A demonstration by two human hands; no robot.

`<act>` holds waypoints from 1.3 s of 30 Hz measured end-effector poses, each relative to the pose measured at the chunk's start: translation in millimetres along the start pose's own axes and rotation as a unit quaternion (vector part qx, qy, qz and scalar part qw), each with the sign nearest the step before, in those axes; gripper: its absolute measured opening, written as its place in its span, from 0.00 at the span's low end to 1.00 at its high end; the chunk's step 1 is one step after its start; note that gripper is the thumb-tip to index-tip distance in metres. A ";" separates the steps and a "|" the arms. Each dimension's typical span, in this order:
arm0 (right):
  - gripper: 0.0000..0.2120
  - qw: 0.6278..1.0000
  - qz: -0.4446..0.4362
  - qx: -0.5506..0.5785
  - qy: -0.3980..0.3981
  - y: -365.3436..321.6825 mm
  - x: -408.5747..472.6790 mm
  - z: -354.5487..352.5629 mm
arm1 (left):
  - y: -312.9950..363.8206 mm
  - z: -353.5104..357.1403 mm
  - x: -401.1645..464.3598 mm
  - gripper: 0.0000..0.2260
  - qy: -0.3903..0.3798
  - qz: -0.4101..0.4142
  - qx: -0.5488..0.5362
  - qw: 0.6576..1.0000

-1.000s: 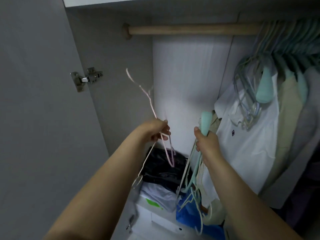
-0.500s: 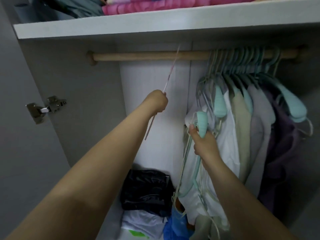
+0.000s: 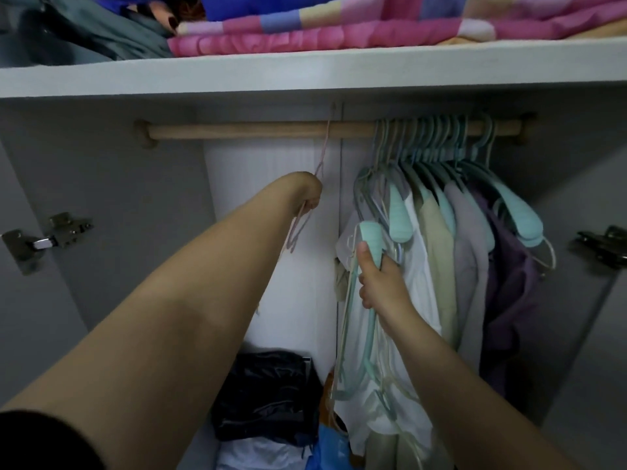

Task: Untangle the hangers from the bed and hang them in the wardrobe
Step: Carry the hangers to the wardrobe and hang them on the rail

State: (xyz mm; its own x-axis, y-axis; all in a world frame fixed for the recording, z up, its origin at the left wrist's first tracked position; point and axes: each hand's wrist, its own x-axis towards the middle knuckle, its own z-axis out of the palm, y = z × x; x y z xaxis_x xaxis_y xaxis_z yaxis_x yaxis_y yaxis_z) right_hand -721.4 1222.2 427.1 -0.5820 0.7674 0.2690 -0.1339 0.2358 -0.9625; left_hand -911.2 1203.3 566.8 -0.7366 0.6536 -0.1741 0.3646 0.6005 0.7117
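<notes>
My left hand [image 3: 307, 191] is raised inside the wardrobe, shut on a thin pink hanger [image 3: 324, 149]. The hanger's hook reaches up across the wooden rail [image 3: 258, 130], left of the hung clothes. My right hand [image 3: 381, 283] is lower and to the right, shut on a bundle of teal and pale hangers [image 3: 359, 337] that dangles below it. One padded teal end sticks up above my thumb. Several teal hangers [image 3: 431, 137] with shirts hang on the right half of the rail.
A white shelf [image 3: 305, 74] with folded pink bedding [image 3: 339, 35] sits just above the rail. Door hinges [image 3: 47, 240] show at left and right. A black bag [image 3: 268, 398], white cloth and a blue bag lie on the wardrobe floor.
My left hand has risen with the pink hanger from chest height up to the rail. My right hand has kept its hold on the bundle. The view has tilted up.
</notes>
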 end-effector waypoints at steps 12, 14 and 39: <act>0.20 1.000 -0.002 -0.024 0.007 11.0 0.2 -4.6 | -80.8 15.9 -17.9 0.44 -0.152 0.003 -0.292 0.944; 0.21 0.999 0.001 -0.034 -0.006 15.7 -1.4 0.9 | -108.0 11.0 -16.8 0.42 -0.104 -0.024 -0.344 0.933; 0.23 0.994 -0.027 -0.077 0.073 -11.6 1.1 28.0 | -154.6 40.7 -135.8 0.18 0.454 0.287 -0.213 0.816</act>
State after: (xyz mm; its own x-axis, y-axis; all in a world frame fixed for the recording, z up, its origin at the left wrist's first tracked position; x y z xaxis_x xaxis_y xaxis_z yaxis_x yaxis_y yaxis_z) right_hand -742.9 1203.7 437.6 -0.4524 0.8271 0.3334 -0.0311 0.3590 -0.9328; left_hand -844.3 1040.4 452.7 -0.7028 0.0438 0.7101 0.7097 -0.0261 0.7040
